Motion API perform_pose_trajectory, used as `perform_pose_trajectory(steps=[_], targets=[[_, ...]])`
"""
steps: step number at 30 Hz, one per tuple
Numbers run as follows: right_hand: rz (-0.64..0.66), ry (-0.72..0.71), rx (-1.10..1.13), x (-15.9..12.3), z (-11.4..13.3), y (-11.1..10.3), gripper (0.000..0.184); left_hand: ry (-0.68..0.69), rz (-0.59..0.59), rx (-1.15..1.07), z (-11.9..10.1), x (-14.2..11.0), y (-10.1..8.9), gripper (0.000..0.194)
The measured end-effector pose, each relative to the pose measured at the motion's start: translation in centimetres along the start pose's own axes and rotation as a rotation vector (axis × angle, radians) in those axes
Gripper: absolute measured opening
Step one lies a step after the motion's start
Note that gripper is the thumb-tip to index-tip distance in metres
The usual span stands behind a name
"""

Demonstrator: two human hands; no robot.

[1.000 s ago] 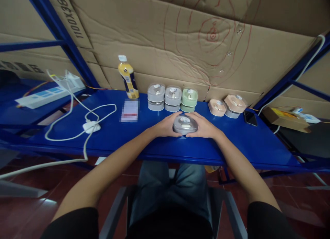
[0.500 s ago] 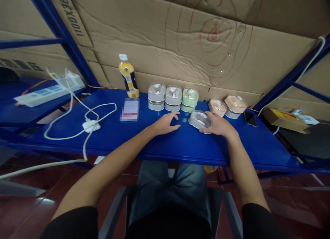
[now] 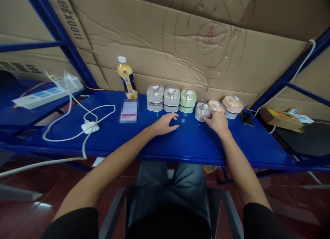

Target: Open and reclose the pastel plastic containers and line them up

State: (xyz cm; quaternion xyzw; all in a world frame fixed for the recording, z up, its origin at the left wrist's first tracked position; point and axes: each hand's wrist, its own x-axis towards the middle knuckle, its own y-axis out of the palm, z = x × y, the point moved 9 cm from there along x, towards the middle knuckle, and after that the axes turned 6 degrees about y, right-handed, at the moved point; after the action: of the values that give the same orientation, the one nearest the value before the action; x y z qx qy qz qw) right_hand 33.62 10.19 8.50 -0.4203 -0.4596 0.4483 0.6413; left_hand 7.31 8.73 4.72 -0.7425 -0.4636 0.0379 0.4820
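Note:
A grey container with a clear lid stands upright on the blue table, just left of a peach container. My right hand is closed around its right side, thumb at the front; the other fingers are partly hidden. My left hand rests on the table, fingers curved apart, holding nothing. Behind it stand two grey stacks, the left stack and the middle stack, and a green stack. Farther right, a peach container sits on a grey one.
A yellow drink bottle and a blurred card are at the back left. White cables with an adapter cross the left side. A phone lies at the right, near an open cardboard box. Cardboard walls the back.
My right hand has moved the grey container back, from a tilted position near the middle to upright beside the peach container. My left hand has stayed about where it was.

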Motion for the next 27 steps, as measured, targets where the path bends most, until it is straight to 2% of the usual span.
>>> perform_pose_trajectory(steps=[2,6,9,12,15,18,21,24,27], targets=[[0.038,-0.063,0.028,0.1,0.5,0.7,0.024,0.016,-0.009,0.007,0.0,0.0,0.0,0.051],[-0.012,-0.124,0.078,0.2,0.7,1.2,0.041,0.033,-0.013,0.014,0.2,0.1,0.1,0.048],[-0.060,-0.137,0.126,0.2,1.3,0.8,0.040,0.035,-0.011,0.019,0.2,0.2,0.2,0.047],[-0.179,-0.191,0.190,0.2,3.5,-0.4,0.044,0.043,-0.009,0.010,0.0,0.2,0.1,0.046],[-0.239,-0.228,0.194,0.8,7.0,-0.7,0.059,0.049,-0.014,0.000,0.0,0.2,0.0,0.045],[-0.215,-0.132,0.179,2.4,9.9,0.2,0.074,0.049,-0.016,-0.010,0.1,0.2,0.1,0.043],[-0.208,0.005,0.202,3.9,11.6,0.8,0.075,0.059,-0.019,-0.009,0.2,0.2,0.1,0.041],[-0.208,0.083,0.207,4.7,12.2,1.1,0.073,0.074,-0.021,-0.007,0.3,0.3,0.1,0.039],[-0.206,0.089,0.210,4.9,12.0,0.9,0.072,0.081,-0.021,-0.001,0.3,0.3,0.1,0.038]])
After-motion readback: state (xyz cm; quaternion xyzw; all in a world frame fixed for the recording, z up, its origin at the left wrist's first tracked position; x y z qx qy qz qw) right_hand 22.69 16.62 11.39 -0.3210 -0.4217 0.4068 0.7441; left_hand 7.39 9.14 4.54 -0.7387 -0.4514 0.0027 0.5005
